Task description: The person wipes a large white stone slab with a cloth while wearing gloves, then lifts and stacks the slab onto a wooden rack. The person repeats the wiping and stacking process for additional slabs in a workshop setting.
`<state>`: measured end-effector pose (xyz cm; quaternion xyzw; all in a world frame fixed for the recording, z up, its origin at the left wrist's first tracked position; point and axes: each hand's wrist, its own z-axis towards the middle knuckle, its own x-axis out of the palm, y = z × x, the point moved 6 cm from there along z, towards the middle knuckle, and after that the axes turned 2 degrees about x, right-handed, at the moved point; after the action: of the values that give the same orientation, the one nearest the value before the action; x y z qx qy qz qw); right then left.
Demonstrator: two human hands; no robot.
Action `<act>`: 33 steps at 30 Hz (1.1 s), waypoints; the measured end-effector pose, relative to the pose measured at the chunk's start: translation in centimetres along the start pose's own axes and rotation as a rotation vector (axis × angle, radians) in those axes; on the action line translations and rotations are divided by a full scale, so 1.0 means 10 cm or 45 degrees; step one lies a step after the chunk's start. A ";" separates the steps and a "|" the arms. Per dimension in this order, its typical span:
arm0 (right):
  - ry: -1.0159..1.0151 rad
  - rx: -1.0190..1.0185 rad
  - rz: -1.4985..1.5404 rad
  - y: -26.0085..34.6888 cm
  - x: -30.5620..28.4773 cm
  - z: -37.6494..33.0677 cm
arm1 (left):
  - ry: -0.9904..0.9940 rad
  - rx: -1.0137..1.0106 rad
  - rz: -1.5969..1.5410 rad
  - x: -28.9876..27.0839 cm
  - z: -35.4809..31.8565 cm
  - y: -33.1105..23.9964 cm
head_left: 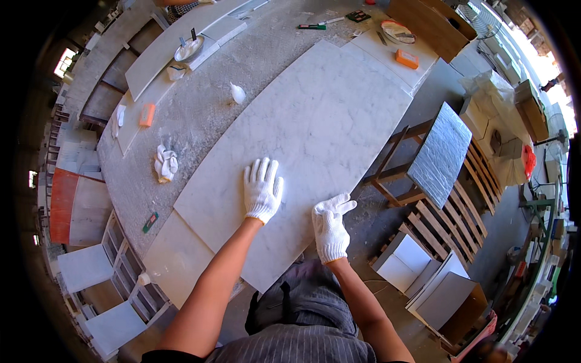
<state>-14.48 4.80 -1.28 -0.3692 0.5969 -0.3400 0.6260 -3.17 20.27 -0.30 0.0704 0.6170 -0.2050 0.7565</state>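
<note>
A large pale marble slab (302,127) with grey veins lies before me on the worktable. My left hand (261,190), in a white knit glove, rests flat on its face with the fingers stretched out. At the slab's near right edge is my right hand (331,227), gloved the same way. A couple of its fingers point to the right, apart from each other, and nothing shows in them. Whether it presses on the edge is hard to see. Left of the slab lie a crumpled white glove (165,163) and a small white squeeze bottle (237,93).
Orange blocks (407,58) and bowls of paste (397,32) sit around the dusty table (200,115). To the right, a dark stone slab (440,154) rests on a wooden stand above slatted pallets (448,224). White panels in a carton (448,302) stand at lower right.
</note>
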 end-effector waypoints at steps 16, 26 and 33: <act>0.012 0.194 -0.338 -1.08 3.04 2.61 | 0.125 -0.056 0.053 -0.07 -0.08 0.03; 0.180 0.912 1.541 -1.57 3.75 2.96 | 0.113 -0.053 0.020 -0.09 -0.01 0.03; 0.031 0.525 0.900 -1.20 2.84 2.33 | 0.072 -0.064 0.014 -0.09 -0.05 0.04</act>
<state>10.55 -24.42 -4.61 -0.0041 0.6138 -0.2207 0.7580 -3.56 21.03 0.40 0.0606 0.6426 -0.1833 0.7415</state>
